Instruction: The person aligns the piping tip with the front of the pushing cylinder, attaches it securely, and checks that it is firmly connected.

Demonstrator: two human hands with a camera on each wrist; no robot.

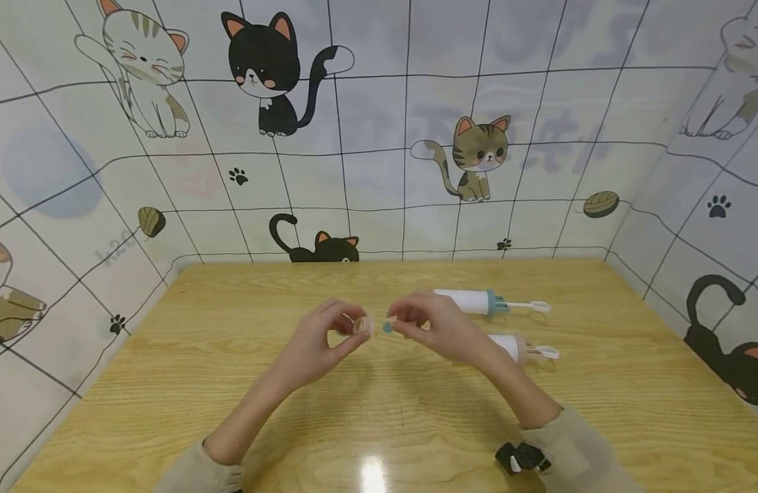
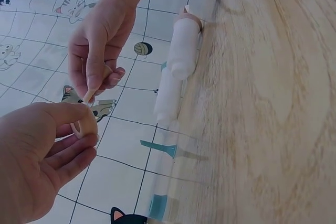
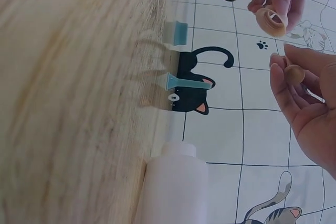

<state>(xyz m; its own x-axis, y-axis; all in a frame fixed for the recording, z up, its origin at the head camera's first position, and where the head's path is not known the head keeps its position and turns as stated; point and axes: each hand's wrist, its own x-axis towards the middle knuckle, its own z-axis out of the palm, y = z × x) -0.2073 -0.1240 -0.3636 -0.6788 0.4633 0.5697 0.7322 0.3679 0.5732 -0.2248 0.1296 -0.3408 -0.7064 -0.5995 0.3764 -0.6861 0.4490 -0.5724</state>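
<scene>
My left hand [image 1: 320, 340] grips a beige ring-shaped cap [image 3: 271, 22] between thumb and fingers; its opening faces the right wrist camera. Close by, my right hand [image 1: 439, 324] pinches a small beige stem with a round flared end [image 3: 294, 74]. In the left wrist view the stem's thin tip [image 2: 89, 98] overlaps the cap's rim. Both hands are raised above the wooden table. On the table beyond them a teal stem [image 3: 189, 83] stands upright on its flared base, and a teal ring cap [image 2: 157, 206] sits beside it.
Two white bottles lie on their sides at the right: the farther bottle [image 1: 468, 301] has a teal collar, the nearer bottle [image 1: 505, 345] a beige one. White loops stick out of both. A cat-patterned wall cloth [image 1: 379, 171] rises behind the table [image 1: 280, 445].
</scene>
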